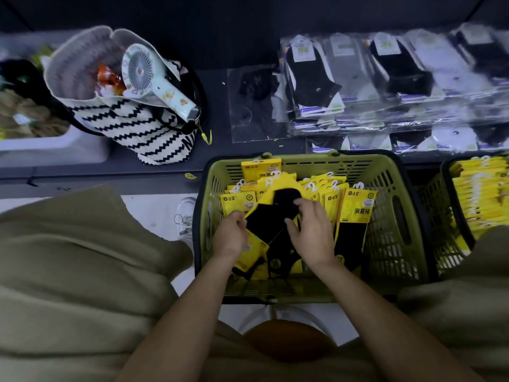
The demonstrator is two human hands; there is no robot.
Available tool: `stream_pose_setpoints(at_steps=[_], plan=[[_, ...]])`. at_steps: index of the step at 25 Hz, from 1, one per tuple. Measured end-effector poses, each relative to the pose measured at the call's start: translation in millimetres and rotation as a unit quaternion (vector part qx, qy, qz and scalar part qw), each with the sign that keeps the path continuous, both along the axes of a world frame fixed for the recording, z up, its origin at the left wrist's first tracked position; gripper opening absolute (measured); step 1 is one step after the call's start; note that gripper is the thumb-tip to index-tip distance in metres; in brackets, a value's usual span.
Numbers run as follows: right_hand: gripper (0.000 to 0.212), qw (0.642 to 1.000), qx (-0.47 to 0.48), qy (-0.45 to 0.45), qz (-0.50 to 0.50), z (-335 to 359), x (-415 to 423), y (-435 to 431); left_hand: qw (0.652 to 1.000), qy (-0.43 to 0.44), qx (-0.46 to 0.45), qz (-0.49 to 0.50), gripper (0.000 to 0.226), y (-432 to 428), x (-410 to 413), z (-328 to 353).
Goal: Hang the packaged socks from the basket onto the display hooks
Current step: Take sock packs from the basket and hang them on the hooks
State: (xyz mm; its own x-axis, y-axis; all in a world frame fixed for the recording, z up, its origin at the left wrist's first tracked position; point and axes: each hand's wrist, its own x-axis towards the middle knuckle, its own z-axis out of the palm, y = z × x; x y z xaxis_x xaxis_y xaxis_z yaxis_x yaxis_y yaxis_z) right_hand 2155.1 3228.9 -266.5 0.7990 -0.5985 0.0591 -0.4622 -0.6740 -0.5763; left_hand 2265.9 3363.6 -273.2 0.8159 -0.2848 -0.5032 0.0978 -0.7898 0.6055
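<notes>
Yellow sock pack [271, 216] sits above the basket [385, 230], left hand [230, 237] and right hand [312, 234] fingers [303, 206] curled round its edges, seemingly to pull it free for hanging.

Plastic, card, knit, cloth and film.
Matt green latticed plastic for the near basket [385, 216]; glossy yellow card round black knit in the sock packs [355, 205]; shiny clear film over far-right socks [311, 75]; coarse woven cloth on far-left zigzag bag [132, 125].
</notes>
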Motion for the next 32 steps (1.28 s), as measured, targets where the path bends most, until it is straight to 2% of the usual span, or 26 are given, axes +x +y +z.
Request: stream_pose_setpoints(at_steps=[1,2,3,5,6,8,10,12,13,15,19,24,28,30,32], plan=[[0.044,0.993,-0.106,-0.022,0.055,7.3,4.2,-0.2,0.995,-0.067,0.022,-0.066,0.027,-4.8,2.1,8.8],[0.047,0.98,-0.17,-0.012,0.107,13.3,8.8,-0.7,0.981,-0.135,0.039,-0.135,0.025,-10.4,2.9,17.6],[0.049,0.969,-0.191,0.022,0.152,18.5,13.3,0.0,0.962,-0.187,0.045,-0.194,0.023,-15.9,2.5,25.8],[0.04,0.963,-0.162,0.115,0.184,21.8,20.7,2.3,0.935,-0.242,0.025,-0.257,0.019,-21.0,1.0,38.2],[0.032,0.964,-0.127,0.152,0.177,20.6,22.8,0.6,0.931,-0.265,0.002,-0.25,0.018,-19.7,1.0,40.3],[0.026,0.977,-0.018,0.175,0.123,16.5,26.0,-3.1,0.943,-0.295,-0.061,-0.143,0.023,-12.6,7.5,39.2],[0.029,0.974,0.145,0.171,0.04,10.6,33.7,-5.1,0.96,-0.231,-0.154,0.032,0.028,-5.2,21.8,37.4],[0.028,0.944,0.278,0.18,0.001,-0.5,45.0,1.4,0.953,-0.108,-0.234,0.159,0.03,-1.5,31.5,31.3],[0.028,0.926,0.327,0.19,-0.011,-8.7,50.0,8.9,0.95,-0.061,-0.238,0.192,0.033,-1.3,33.2,27.1],[0.031,0.899,0.384,0.206,-0.053,-26.7,56.8,26.8,0.96,-0.015,-0.2,0.195,0.043,-1.0,32.0,16.9],[0.039,0.893,0.361,0.232,-0.133,-49.5,61.6,46.2,0.983,0.016,-0.136,0.121,0.05,1.0,23.0,-5.5],[0.051,0.889,0.377,0.233,-0.118,-60.1,70.9,52.1,0.968,0.078,-0.157,0.181,0.043,9.0,27.6,-16.5],[0.058,0.884,0.405,0.175,-0.154,-64.5,75.6,61.2,0.971,0.059,-0.131,0.19,0.038,14.2,35.5,-15.4],[0.053,0.881,0.416,0.198,-0.109,-67.4,83.6,61.7,0.968,0.057,-0.132,0.207,0.038,18.6,40.6,-14.4],[0.042,0.888,0.389,0.24,-0.06,-66.4,92.7,66.7,0.965,0.063,-0.133,0.218,0.039,23.4,46.0,-14.2]])
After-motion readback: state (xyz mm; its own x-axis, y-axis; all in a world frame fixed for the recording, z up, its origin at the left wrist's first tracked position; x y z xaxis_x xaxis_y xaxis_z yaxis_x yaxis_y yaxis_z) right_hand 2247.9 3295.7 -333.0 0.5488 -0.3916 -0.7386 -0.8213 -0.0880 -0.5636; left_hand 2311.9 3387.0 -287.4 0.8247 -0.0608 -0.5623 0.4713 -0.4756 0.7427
